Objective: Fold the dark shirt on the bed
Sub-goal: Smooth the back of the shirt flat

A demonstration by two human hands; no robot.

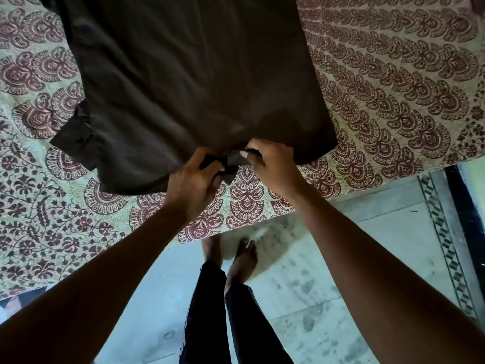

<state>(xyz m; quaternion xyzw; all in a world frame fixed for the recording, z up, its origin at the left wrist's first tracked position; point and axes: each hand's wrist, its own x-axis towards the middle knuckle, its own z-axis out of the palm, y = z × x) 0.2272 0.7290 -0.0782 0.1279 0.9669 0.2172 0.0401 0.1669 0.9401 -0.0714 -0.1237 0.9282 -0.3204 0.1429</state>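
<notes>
The dark shirt (189, 82) lies spread flat on the bed (393, 88), its hem toward me near the bed's front edge. A buttoned cuff of one sleeve (74, 136) sticks out from under its left side. My left hand (194, 179) grips the hem at its middle, fingers curled round a bunched bit of cloth. My right hand (273, 161) pinches the same stretch of hem right beside it, thumb on top of a small turned-up flap. The two hands nearly touch. The shirt's top end runs out of view.
A cream bedsheet with maroon paisley and floral print (39, 206) covers the bed. Its front edge runs diagonally from lower left to right. I stand barefoot (231, 256) on a pale tiled floor (341, 258) close to that edge. A dark frame (469, 219) rises at far right.
</notes>
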